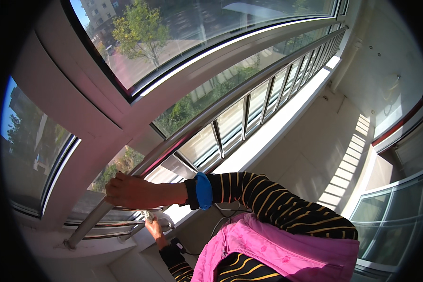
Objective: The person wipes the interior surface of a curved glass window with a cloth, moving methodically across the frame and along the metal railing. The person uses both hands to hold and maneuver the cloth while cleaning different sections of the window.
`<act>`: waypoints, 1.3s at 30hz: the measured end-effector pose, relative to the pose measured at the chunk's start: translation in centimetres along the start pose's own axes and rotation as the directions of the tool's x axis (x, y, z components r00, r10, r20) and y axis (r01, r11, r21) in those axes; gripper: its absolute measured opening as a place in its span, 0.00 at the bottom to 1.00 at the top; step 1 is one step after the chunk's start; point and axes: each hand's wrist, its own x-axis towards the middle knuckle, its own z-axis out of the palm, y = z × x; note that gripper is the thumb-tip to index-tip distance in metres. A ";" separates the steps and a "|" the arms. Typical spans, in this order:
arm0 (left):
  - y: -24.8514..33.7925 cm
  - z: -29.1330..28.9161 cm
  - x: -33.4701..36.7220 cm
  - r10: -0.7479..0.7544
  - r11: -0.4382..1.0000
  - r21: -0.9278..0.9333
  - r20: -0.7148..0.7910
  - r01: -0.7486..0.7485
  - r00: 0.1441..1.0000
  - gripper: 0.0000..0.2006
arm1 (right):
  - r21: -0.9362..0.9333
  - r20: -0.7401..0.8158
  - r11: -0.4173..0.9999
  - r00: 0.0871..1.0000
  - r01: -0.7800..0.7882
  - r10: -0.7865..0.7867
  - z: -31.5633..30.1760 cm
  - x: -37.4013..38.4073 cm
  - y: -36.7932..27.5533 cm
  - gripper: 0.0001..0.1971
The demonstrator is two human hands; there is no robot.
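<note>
My right hand is closed round the thick metal handrail near its lower left end. A blue band circles that wrist over the striped sleeve. Lower down, my left hand reaches in among the lower bars beside the white sill. Its fingers are closed on a small crumpled white cloth, mostly covered by the hand. A shiny rounded metal part sits right beside these fingers. The left cuff carries a small dark device with a cable.
Upright metal bars run under the handrail, along the white sill. Large framed windows stand behind it. A tiled floor with striped sunlight lies to the right, near a glazed door. Dark cables hang by my pink vest.
</note>
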 end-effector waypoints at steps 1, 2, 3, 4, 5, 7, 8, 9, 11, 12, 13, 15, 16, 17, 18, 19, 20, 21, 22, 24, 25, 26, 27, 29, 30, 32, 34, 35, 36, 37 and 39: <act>0.2 0.0 -0.1 0.019 0.999 -0.030 -0.037 -0.020 0.999 0.17 | 0.010 -0.021 1.000 1.000 0.015 -0.015 -0.2 -0.1 0.2 0.12; 0.5 -0.1 -0.2 0.036 0.997 -0.061 -0.075 -0.040 0.997 0.17 | 0.021 -0.042 0.999 0.999 0.030 -0.030 -0.5 -0.3 0.5 0.12; 0.7 0.0 -0.3 0.050 0.993 -0.100 -0.115 -0.062 0.992 0.16 | 0.032 -0.062 0.998 0.997 0.047 -0.045 -0.9 -0.6 0.8 0.13; 1.0 0.1 -0.4 0.108 0.985 -0.116 -0.159 -0.127 0.981 0.16 | 0.049 -0.030 0.998 0.999 0.043 -0.041 -1.5 -0.9 1.1 0.13; 1.2 0.2 -0.4 0.133 0.982 -0.109 -0.182 -0.155 0.974 0.15 | 0.066 0.002 0.997 0.999 0.039 -0.039 -2.0 -1.2 1.4 0.13; 1.9 0.3 -0.3 0.239 0.956 -0.117 -0.226 -0.269 0.944 0.15 | 0.061 0.057 0.998 0.998 0.015 -0.019 -3.5 -2.0 2.3 0.13; 2.4 0.6 0.0 0.263 0.941 -0.143 -0.266 -0.307 0.928 0.15 | 0.037 0.082 0.999 0.997 -0.003 0.000 -4.3 -2.5 2.9 0.13; 2.8 0.4 0.0 0.268 0.936 -0.164 -0.243 -0.312 0.932 0.15 | 0.011 0.106 1.000 0.994 -0.022 0.021 -5.3 -3.2 3.6 0.14; 3.9 0.4 0.3 0.185 0.965 -0.139 -0.238 -0.222 0.953 0.17 | -0.028 0.125 0.999 0.991 -0.047 0.050 -7.7 -4.9 5.3 0.17; 4.4 0.4 0.1 0.174 0.954 -0.202 -0.232 -0.222 0.957 0.19 | -0.049 0.133 0.997 0.989 -0.060 0.066 -9.1 -5.8 6.2 0.18; 4.9 0.5 -0.2 0.195 0.942 -0.228 -0.220 -0.245 0.956 0.19 | -0.108 0.146 0.992 0.986 -0.064 0.080 -10.3 -6.7 7.1 0.21; 5.8 0.3 -0.7 0.239 0.944 -0.184 -0.193 -0.275 0.952 0.20 | -0.057 0.171 0.988 0.974 -0.142 0.150 -13.2 -8.9 9.1 0.24; 6.1 0.3 -0.9 0.219 0.950 -0.184 -0.181 -0.251 0.959 0.21 | -0.100 0.159 0.984 0.973 -0.150 0.165 -14.6 -10.0 10.1 0.25; 6.2 0.2 -1.0 0.212 0.953 -0.189 -0.147 -0.238 0.966 0.22 | -0.135 0.146 0.978 0.973 -0.158 0.178 -16.0 -11.0 11.0 0.26; 6.3 0.1 -0.9 0.181 0.954 -0.216 -0.141 -0.208 0.973 0.22 | -0.176 0.139 0.966 0.967 -0.189 0.214 -17.2 -12.0 11.8 0.24; 6.2 0.0 -0.8 0.245 0.936 -0.229 -0.126 -0.268 0.961 0.22 | -0.196 0.066 0.963 0.978 -0.183 0.199 -18.5 -13.0 12.8 0.21; 6.0 -0.1 -0.5 0.201 0.939 -0.258 -0.126 -0.228 0.971 0.23 | -0.230 0.077 0.951 0.970 -0.208 0.230 -19.8 -13.9 13.6 0.21; 5.8 -0.2 0.0 0.252 0.944 -0.189 -0.121 -0.271 0.960 0.24 | -0.265 0.071 0.938 0.966 -0.223 0.249 -21.0 -14.8 14.4 0.21; 5.5 -0.4 0.4 0.250 0.944 -0.195 -0.103 -0.266 0.963 0.24 | -0.295 0.066 0.927 0.963 -0.233 0.263 -22.0 -15.6 15.2 0.22; 4.8 -0.5 1.1 0.228 0.950 -0.192 -0.107 -0.246 0.968 0.24 | -0.341 0.065 0.899 0.947 -0.275 0.314 -23.8 -17.2 16.8 0.22; 4.4 -0.5 1.4 0.179 0.946 -0.257 -0.100 -0.199 0.979 0.24 | -0.348 0.047 0.890 0.942 -0.295 0.331 -24.6 -17.8 17.7 0.21; 4.1 -0.5 1.6 0.155 0.949 -0.262 -0.096 -0.175 0.983 0.25 | -0.367 0.025 0.872 0.934 -0.324 0.358 -25.4 -18.5 18.7 0.21; 3.9 -0.5 1.8 0.142 0.945 -0.285 -0.088 -0.161 0.986 0.26 | -0.376 0.008 0.855 0.921 -0.358 0.390 -26.2 -19.2 19.6 0.20; 3.7 -0.3 2.0 0.129 0.944 -0.296 -0.083 -0.148 0.988 0.26 | -0.352 -0.047 0.830 0.894 -0.433 0.446 -27.4 -20.5 21.3 0.17; 3.6 -0.2 2.0 0.141 0.937 -0.313 -0.078 -0.159 0.987 0.26 | -0.375 -0.097 0.817 0.895 -0.438 0.435 -28.0 -21.0 22.2 0.16; 3.7 0.1 2.1 0.135 0.922 -0.361 -0.050 -0.144 0.990 0.28 | -0.389 -0.191 0.792 0.882 -0.471 0.431 -28.8 -21.9 23.9 0.13; 3.9 0.4 2.1 0.135 0.903 -0.405 -0.046 -0.142 0.990 0.29 | -0.345 -0.234 0.773 0.847 -0.531 0.477 -29.6 -22.6 25.2 0.12; 3.9 0.6 2.0 0.131 0.893 -0.427 -0.056 -0.142 0.990 0.29 | -0.335 -0.260 0.759 0.829 -0.558 0.495 -29.9 -22.8 25.8 0.12; 3.9 0.8 2.0 0.126 0.882 -0.449 -0.066 -0.142 0.990 0.30 | -0.337 -0.291 0.755 0.825 -0.562 0.485 -30.1 -23.0 26.2 0.11; 3.9 1.0 2.1 0.135 0.882 -0.445 -0.076 -0.155 0.988 0.30 | -0.360 -0.289 0.745 0.826 -0.562 0.484 -30.3 -23.1 26.5 0.11; 3.9 1.3 2.1 0.208 0.884 -0.409 -0.091 -0.227 0.974 0.30 | -0.403 -0.285 0.723 0.828 -0.561 0.483 -30.6 -23.2 27.1 0.11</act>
